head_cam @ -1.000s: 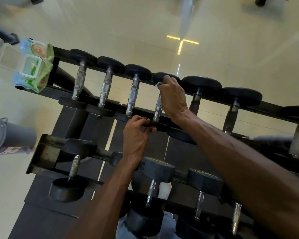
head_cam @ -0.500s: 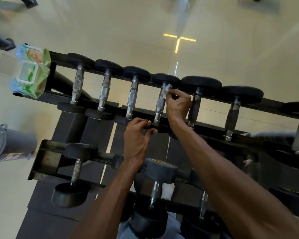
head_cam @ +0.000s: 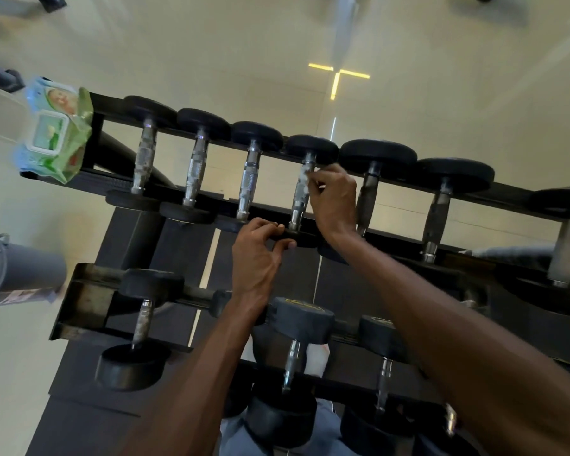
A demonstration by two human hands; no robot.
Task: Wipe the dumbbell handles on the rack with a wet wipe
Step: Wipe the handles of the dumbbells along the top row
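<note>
1. A pale, glossy floor (head_cam: pixel 441 60) lies under a black two-tier rack (head_cam: pixel 89 301) seen from above; a yellow cross-shaped light reflection (head_cam: pixel 338 77) shines on it.
2. The right hand (head_cam: pixel 334 199) has its fingertips curled against the upper part of the fourth handle (head_cam: pixel 300 189) from the left on the top tier, pinching a small white wipe (head_cam: pixel 306 174) onto the metal. Most of the wipe is hidden by the fingers.
3. The left hand (head_cam: pixel 255 255) grips the near black end (head_cam: pixel 293 236) of that same dumbbell, fingers over the top, thumb underneath.
4. Seven dumbbells show on the top tier; the seventh, at the right edge, is cut off by the frame.
5. On the lower tier four handles can be made out; the right forearm covers part of that row, so the count there is uncertain.
6. One green wipes pack (head_cam: pixel 55 133) sits on the rack's top left corner, its lid flipped open.
7. A grey cylinder (head_cam: pixel 17 269) at the left edge is blurred and cut off.
</note>
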